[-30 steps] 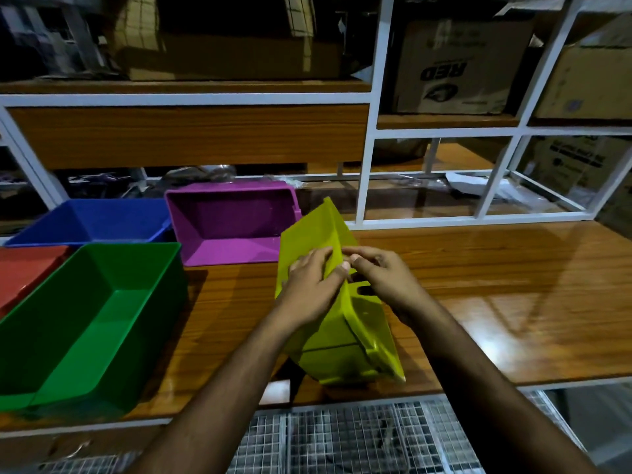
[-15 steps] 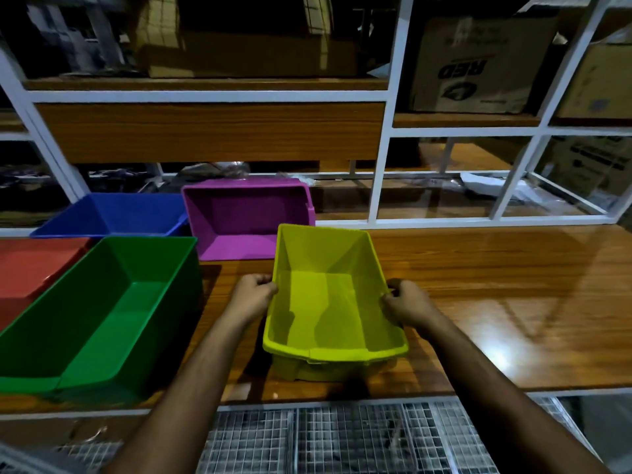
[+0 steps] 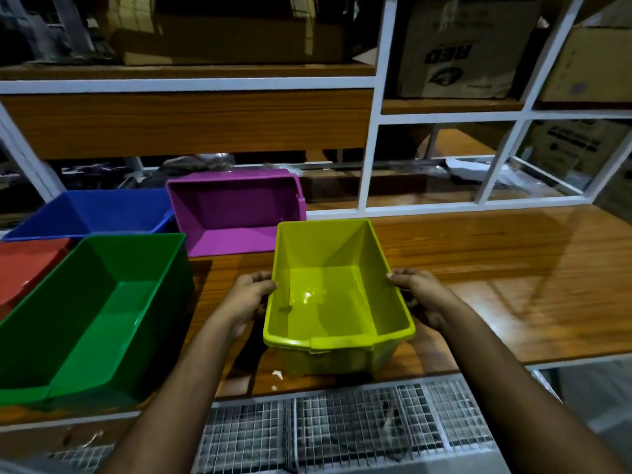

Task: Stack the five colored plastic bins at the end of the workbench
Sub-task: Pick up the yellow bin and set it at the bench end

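A yellow-green bin (image 3: pixel 335 302) stands upright on the wooden workbench (image 3: pixel 496 268), open side up, near the front edge. My left hand (image 3: pixel 244 297) grips its left rim and my right hand (image 3: pixel 419 295) grips its right rim. To the left sits a large green bin (image 3: pixel 92 316), open and empty. Behind it lie a red bin (image 3: pixel 24 268) at the far left, partly cut off, and a blue bin (image 3: pixel 92 210). A purple bin (image 3: pixel 232 210) rests at the back, tipped so its opening faces me.
White metal shelf frames (image 3: pixel 371 138) rise behind the bench with cardboard boxes (image 3: pixel 458 53) on the upper shelves. A wire mesh panel (image 3: pixel 342 429) runs below the bench's front edge. Bare wood stretches to the right of the yellow-green bin.
A second ago both hands held the yellow-green bin tipped on its side. It has since been turned upright and set on the bench, hands now on its two side rims.
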